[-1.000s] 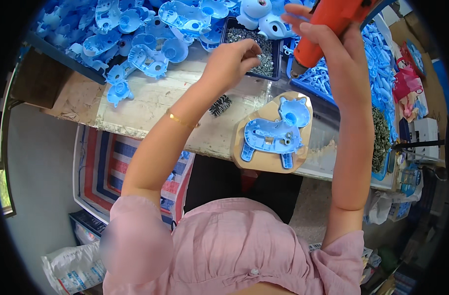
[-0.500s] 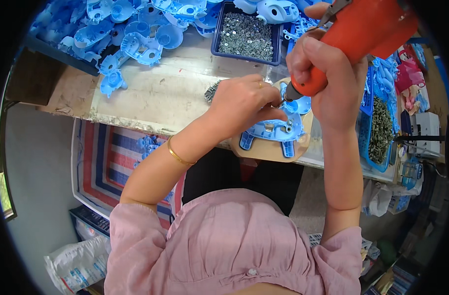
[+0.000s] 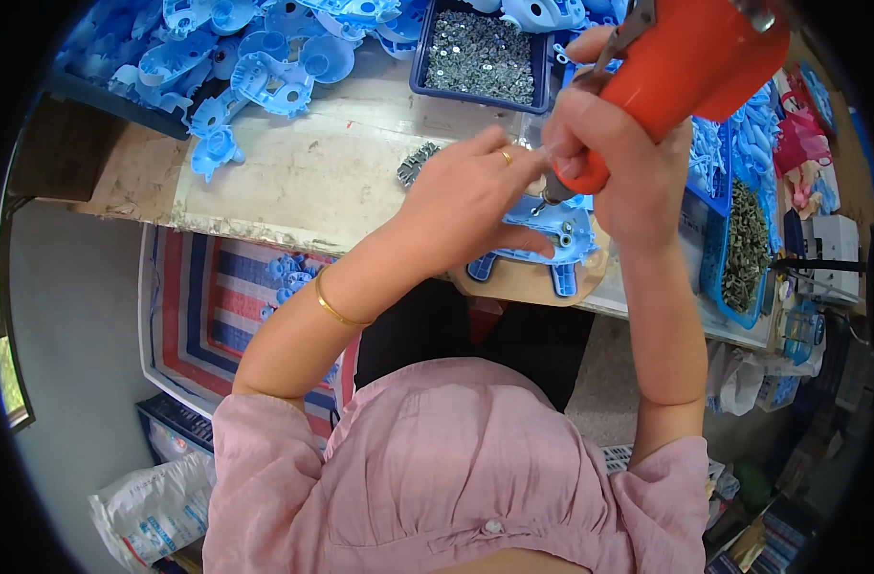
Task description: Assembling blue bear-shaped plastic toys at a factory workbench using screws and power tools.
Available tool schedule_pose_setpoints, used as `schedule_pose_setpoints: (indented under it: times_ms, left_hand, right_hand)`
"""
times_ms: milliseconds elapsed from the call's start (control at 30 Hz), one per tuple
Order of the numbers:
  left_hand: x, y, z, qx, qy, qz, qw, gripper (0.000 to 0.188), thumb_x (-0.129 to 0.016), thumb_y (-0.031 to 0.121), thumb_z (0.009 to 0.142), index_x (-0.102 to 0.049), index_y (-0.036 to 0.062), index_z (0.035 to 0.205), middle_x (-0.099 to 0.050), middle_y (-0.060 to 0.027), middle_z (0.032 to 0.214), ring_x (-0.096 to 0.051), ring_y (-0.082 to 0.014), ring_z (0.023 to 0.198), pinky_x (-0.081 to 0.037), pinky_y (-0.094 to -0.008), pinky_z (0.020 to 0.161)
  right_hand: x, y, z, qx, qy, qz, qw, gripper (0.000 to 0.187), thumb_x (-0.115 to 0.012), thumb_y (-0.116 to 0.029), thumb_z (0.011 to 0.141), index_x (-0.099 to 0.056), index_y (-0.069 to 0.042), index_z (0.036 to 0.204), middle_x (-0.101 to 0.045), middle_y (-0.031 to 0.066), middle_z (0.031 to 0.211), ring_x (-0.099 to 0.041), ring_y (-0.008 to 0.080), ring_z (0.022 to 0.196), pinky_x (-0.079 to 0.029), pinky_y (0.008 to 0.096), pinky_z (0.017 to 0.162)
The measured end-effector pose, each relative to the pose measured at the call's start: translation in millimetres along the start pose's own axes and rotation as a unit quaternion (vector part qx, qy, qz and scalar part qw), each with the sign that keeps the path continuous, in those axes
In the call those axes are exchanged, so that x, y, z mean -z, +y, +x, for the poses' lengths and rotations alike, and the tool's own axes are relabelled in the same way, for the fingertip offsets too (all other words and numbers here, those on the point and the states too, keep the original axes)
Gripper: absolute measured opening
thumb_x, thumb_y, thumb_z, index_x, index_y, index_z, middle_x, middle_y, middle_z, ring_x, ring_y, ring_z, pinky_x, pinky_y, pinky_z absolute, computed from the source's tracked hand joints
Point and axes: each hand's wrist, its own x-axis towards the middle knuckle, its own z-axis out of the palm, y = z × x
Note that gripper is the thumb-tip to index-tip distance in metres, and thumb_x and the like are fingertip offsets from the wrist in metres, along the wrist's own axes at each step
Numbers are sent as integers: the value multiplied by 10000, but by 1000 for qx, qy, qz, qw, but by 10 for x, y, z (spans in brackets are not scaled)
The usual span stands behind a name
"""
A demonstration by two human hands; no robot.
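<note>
My right hand [image 3: 614, 158] is wrapped round an orange-red power screwdriver [image 3: 681, 72], its metal bit pointing down at a light blue plastic housing [image 3: 573, 244]. Fitted with small metal pieces, the housing lies on a rounded wooden board [image 3: 513, 292] at the bench's near edge. My left hand [image 3: 465, 196], ringed and braceleted, is over the housing's left side. Its thumb rests along the housing while the other fingers stretch out beside the screwdriver's nose. Whether they pinch a screw is hidden. A small heap of grey metal pieces [image 3: 418, 163] lies just left of that hand.
Behind my hands stands a dark blue tray [image 3: 420, 81] of small metal parts. Many light blue housings [image 3: 265, 77] are piled at the far left. Toward the right is a blue basket [image 3: 709, 263] of metal pieces. A striped cloth [image 3: 236, 297] hangs below the bench.
The screwdriver and my right hand have shifted slightly left, and the bit now shows lower over the housing. My left fingers have lifted and drawn away from the bit.
</note>
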Motion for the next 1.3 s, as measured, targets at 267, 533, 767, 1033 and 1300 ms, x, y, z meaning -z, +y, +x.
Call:
schedule_pose_setpoints:
  times_ms: [267,533,767,1033,1300]
  left_hand:
    - [-9,-14,-229,50,-12,11,999,749,-888,411,649,-596,46,1235,-599,-113,1204,-550,-342,995,-473,-424,900]
    - [-47,-23,-267,55,-24,21,998,722,-885,419,648,-597,55,1202,-610,-86,1163,-560,-292,1070,-479,-404,899]
    - [-116,-13,-244,60,5,13,998,646,-883,380,661,-596,67,1149,-612,-87,1124,-570,-301,1063,-480,-412,887]
    - [-85,16,-232,58,-5,16,998,723,-879,417,682,-577,56,1231,-628,-116,1160,-581,-332,1063,-489,-427,889]
    - [178,67,-400,104,53,-19,993,714,-865,388,730,-588,34,1284,-651,-153,1218,-587,-365,1127,-488,-446,958]
  right_hand:
    - [-162,236,-87,-39,27,36,998,275,-637,-59,883,-572,40,1132,-608,71,687,-533,108,538,-428,257,498]
    - [-187,312,-161,-39,30,15,999,125,-634,-58,886,-601,8,987,-624,62,691,-538,81,545,-430,232,489]
    - [-238,399,-187,18,64,-10,998,44,-640,-37,873,-605,-12,864,-614,42,668,-545,70,548,-445,217,507]
    - [-137,203,-87,-31,-5,-9,999,208,-652,-90,932,-594,1,1110,-654,52,792,-616,89,679,-498,238,630]
    - [804,-572,344,205,10,-408,890,247,-612,-154,996,-601,10,1180,-673,100,999,-649,160,922,-525,310,807]
